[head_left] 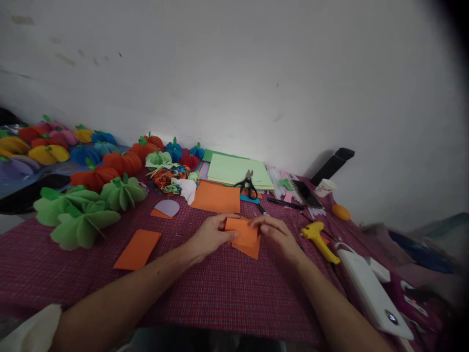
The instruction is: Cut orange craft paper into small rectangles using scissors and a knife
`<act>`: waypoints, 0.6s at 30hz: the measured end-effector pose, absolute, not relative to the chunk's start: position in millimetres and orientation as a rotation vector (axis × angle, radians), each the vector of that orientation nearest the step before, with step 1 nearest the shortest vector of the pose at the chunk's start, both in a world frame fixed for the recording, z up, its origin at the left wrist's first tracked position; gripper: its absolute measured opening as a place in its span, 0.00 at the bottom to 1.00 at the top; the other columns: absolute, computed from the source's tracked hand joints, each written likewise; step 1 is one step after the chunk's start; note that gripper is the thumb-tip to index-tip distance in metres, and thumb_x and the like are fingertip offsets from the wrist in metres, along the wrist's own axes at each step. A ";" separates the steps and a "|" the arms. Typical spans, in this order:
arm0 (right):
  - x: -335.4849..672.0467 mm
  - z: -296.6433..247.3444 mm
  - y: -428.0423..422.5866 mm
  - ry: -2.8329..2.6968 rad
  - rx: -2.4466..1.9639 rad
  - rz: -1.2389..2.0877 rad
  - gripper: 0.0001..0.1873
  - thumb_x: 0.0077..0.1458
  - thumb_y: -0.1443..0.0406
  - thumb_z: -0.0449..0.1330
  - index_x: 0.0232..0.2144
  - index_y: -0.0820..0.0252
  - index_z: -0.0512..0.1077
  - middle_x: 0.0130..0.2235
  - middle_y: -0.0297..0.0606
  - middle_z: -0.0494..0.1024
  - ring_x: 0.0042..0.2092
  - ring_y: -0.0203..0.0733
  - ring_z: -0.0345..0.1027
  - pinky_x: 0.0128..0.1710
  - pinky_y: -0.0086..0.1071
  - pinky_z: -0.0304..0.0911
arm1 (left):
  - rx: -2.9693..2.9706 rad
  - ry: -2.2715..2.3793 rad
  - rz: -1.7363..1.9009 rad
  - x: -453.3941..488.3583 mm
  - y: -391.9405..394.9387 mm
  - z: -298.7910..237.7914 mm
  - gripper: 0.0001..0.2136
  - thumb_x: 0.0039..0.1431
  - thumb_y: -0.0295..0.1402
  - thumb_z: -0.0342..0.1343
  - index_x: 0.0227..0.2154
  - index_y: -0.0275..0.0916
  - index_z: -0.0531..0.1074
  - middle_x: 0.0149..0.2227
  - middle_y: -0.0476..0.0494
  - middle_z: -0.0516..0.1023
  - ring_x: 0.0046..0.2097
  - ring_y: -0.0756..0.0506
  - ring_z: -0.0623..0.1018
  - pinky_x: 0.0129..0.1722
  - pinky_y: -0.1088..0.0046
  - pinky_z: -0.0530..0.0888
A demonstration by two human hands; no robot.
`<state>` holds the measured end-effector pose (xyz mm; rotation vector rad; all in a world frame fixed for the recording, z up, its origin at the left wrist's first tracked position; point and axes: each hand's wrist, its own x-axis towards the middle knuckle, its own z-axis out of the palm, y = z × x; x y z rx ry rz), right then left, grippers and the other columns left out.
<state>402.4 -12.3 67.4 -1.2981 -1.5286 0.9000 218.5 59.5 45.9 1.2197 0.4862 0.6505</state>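
Note:
A small orange paper [242,231] is in front of me, above another orange piece that shows beneath its lower edge. My left hand [214,233] pinches its left side between thumb and fingers. On the right, my right hand [275,234] is at the paper's edge with fingers bent; whether it grips the paper is hard to make out. A larger orange sheet [216,197] lies just beyond my hands. To the left rest an orange rectangle [138,249] and a lilac rounded paper piece [166,208]. Black-handled scissors [247,186] lie on the pale green sheets [238,170].
Several paper pumpkins [88,220] fill the left side, with a heap of paper scraps [170,177] nearby. At right are a yellow glue gun [320,240], a white power bank [373,288], a phone [307,193], a paper cup [325,187] and a pen [286,203].

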 end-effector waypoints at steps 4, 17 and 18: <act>395.5 63.3 -10.3 -1.363 -1.380 0.963 0.15 0.51 0.56 0.54 0.39 0.58 0.67 0.33 0.34 0.71 0.31 0.35 0.64 0.30 0.27 0.59 | 1.247 0.464 0.720 219.3 61.5 41.8 0.22 0.44 0.26 0.58 0.45 0.34 0.65 0.40 0.41 0.75 0.39 0.47 0.74 0.39 0.71 0.69; 393.3 55.4 -10.0 -1.536 -1.446 1.109 0.19 0.52 0.55 0.53 0.23 0.65 0.72 0.24 0.36 0.72 0.26 0.33 0.63 0.27 0.27 0.58 | 1.304 0.538 0.793 219.6 64.3 42.4 0.24 0.45 0.27 0.57 0.49 0.33 0.62 0.40 0.42 0.75 0.40 0.47 0.74 0.41 0.71 0.69; 393.3 55.4 -10.2 -1.544 -1.451 1.101 0.19 0.52 0.55 0.53 0.22 0.65 0.72 0.24 0.36 0.72 0.26 0.33 0.63 0.27 0.27 0.58 | 1.309 0.538 0.797 219.7 64.4 42.0 0.24 0.45 0.27 0.56 0.48 0.33 0.62 0.40 0.42 0.75 0.40 0.47 0.74 0.41 0.72 0.69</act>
